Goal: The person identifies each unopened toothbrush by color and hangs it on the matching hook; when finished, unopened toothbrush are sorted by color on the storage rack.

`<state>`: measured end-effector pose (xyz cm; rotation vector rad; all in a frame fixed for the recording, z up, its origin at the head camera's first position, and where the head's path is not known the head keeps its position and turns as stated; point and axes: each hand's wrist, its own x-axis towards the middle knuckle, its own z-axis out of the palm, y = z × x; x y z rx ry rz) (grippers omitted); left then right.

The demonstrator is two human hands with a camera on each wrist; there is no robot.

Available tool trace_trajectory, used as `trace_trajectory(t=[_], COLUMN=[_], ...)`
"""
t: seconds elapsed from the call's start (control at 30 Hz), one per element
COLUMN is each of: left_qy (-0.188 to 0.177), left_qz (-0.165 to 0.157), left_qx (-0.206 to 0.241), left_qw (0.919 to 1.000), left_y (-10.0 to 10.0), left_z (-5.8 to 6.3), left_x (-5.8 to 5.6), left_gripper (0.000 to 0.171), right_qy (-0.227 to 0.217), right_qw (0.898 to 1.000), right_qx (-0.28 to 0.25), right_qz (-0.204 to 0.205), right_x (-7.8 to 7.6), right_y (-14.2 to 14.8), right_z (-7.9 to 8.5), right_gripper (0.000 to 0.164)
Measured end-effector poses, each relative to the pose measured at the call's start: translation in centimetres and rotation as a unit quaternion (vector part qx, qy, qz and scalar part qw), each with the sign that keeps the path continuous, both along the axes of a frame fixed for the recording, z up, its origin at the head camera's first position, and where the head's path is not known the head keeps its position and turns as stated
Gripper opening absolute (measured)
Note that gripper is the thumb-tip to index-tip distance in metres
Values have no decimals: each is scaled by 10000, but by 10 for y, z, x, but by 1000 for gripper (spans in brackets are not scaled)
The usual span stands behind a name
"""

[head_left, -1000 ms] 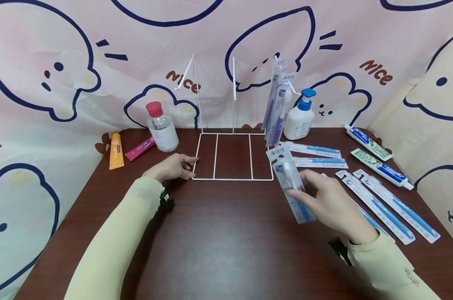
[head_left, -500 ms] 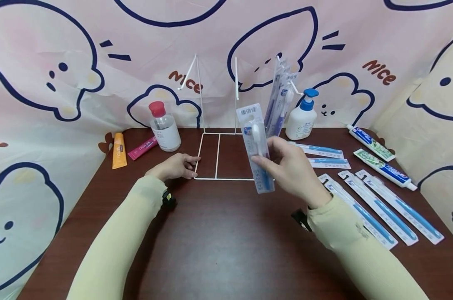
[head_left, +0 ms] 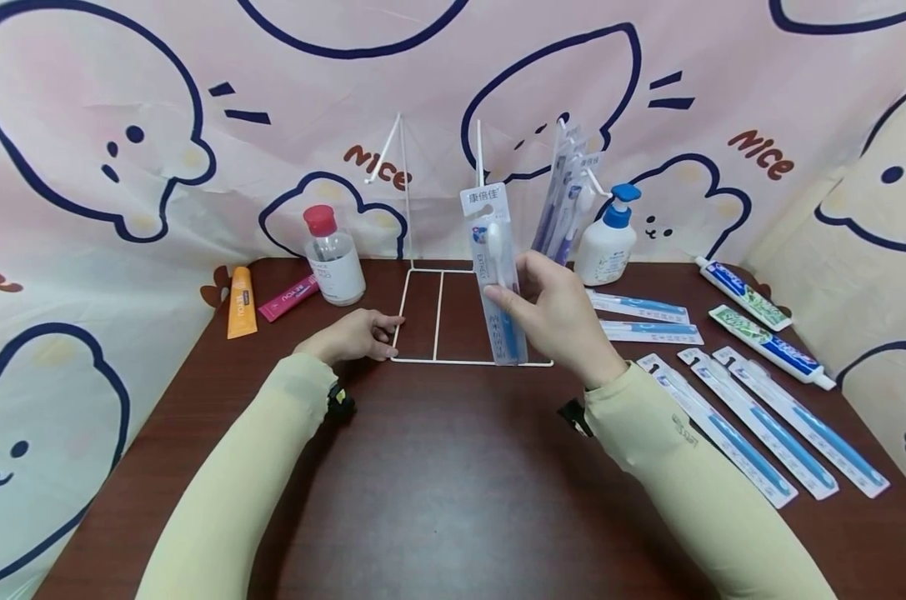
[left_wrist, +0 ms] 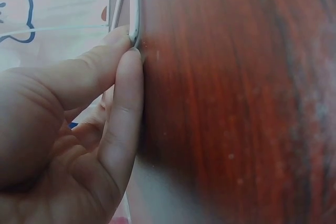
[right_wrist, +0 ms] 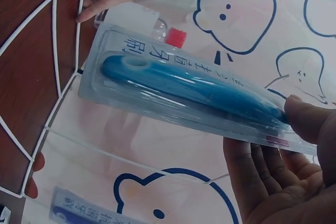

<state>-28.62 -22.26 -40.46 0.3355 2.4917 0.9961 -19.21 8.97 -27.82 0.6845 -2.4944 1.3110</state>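
Right hand: pinches the packaged toothbrush by its edges, thumb in front and fingers behind; the grip is closed on the pack, not spread.
Packaged toothbrush: nearly upright in that grip, leaning slightly, its printed header and hanging hole above the thumb, its lower end over the rack's base.
Left hand: holds the wire rack at its near left corner, thumb and forefinger on the wire, other fingers bent; probably steadying it.
Middle hook: above the right grip and behind the pack's header, which seems to hide its tip; whether they touch cannot be told.
Hung packs: beyond the right grip and a little to its right, on the rack's right hook.
Loose packs: lying to the right of the right grip, on the table.
Step in hand: apparently lining the pack up with the middle hook.
Next move: would call for bringing the hole level with the hook tip and easing the pack on, the left hold staying firm so the rack does not slide.
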Motion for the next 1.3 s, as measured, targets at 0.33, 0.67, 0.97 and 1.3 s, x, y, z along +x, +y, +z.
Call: trace_trajectory(t=[0.33, 0.67, 0.97, 1.3], left_qy=[-55, -70, -32, -78], left_qz=[2, 55, 41, 98], left_qx=[-55, -83, -118, -114], left_qw=[10000, 9999, 9999, 9999], left_y=[-1, -1, 0, 0], left_z=[4, 0, 1, 1], left_x=[0, 0, 1, 2], left_gripper=[68, 68, 67, 68], right_qy=[-87, -352, -428, -756], right_qw=[9997, 9983, 9970, 9944], right_qx=[54, 160, 102, -302], right_qz=[-239, -425, -634, -677], right_x=[-18, -51, -85, -119], right_y=[-3, -15, -21, -32], right_z=[-3, -9, -9, -5], right_gripper=[35, 32, 28, 25])
